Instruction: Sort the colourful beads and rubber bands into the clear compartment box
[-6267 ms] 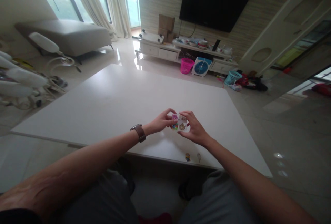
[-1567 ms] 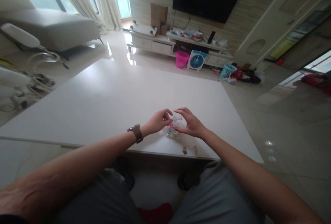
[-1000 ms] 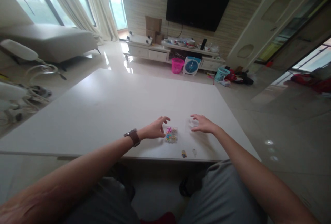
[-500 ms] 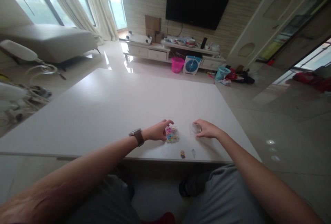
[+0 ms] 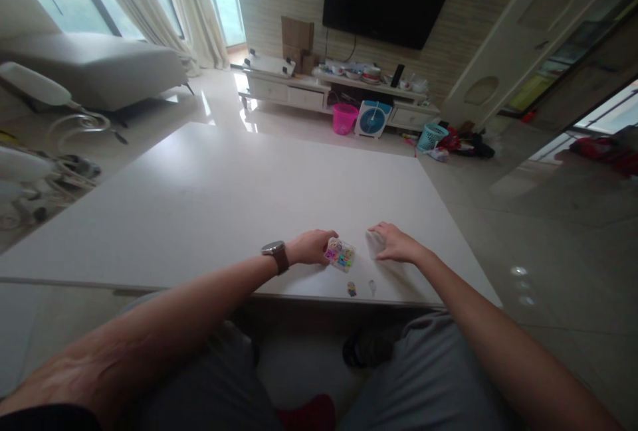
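1. White tabletop (image 5: 279,185), near side: my left grip (image 5: 310,247) clamps the compartment box (image 5: 341,256) by one end.
2. My right grip (image 5: 395,243) pinches the clear plastic piece (image 5: 373,245).
3. Both look light, stiff, slippery; I'd hold rims.

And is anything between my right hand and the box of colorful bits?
Just the clear plastic piece in your right hand, on the side facing the box. The small yellow-and-blue figure lies closer to you, out of that path.

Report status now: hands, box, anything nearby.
Left hand gripping compartment box, colourful pieces inside. Right hand holding clear plastic piece. Minion figure and small silvery piece nearby.
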Demonstrator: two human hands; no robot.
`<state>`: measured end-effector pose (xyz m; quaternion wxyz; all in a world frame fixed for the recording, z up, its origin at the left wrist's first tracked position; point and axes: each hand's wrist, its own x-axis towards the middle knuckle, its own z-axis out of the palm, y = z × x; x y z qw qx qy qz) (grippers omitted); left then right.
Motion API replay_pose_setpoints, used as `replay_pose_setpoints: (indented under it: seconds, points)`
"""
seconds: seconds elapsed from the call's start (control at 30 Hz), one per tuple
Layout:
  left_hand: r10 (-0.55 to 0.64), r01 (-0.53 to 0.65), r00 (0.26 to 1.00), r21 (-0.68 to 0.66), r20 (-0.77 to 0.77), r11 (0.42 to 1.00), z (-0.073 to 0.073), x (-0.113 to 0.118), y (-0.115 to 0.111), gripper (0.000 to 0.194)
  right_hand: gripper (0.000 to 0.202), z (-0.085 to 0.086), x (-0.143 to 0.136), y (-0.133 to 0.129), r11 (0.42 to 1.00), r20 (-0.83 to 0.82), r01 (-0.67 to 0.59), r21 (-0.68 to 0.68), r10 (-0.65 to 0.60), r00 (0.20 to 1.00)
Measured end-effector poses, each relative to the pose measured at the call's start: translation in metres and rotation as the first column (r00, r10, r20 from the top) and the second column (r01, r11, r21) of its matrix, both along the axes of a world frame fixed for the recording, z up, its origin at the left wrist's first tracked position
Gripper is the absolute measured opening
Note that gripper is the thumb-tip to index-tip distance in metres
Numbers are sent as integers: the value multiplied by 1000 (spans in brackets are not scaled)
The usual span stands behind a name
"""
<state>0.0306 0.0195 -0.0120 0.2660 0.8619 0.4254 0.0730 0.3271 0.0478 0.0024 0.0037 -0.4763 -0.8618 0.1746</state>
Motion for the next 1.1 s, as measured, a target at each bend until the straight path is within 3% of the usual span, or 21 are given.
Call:
replay_pose_setpoints:
  seconds: [0.17,0.33,0.57,0.9,1.1]
  points:
    - [115,-115,993,6,24,993,-4,0,-1,59,35,13,-30,-5,988,-258,-150,37,154,954]
    - [116,-110,986,-63,116,992,-9,0,0,75,16,13,-61,-15,973,-299,-215,79,229,927]
    - [13,26,958,-133,286,991,-5,-7,-4,78,9,5,-80,-23,974,-141,-218,60,225,964]
    - [-111,108,991,35,79,993,19,-27,-12,59,10,15,-80,-13,994,91,-66,83,59,994]
    - [-150,147,988,88,28,985,18,-38,-8,42,8,11,-73,-6,996,98,-48,81,40,994]
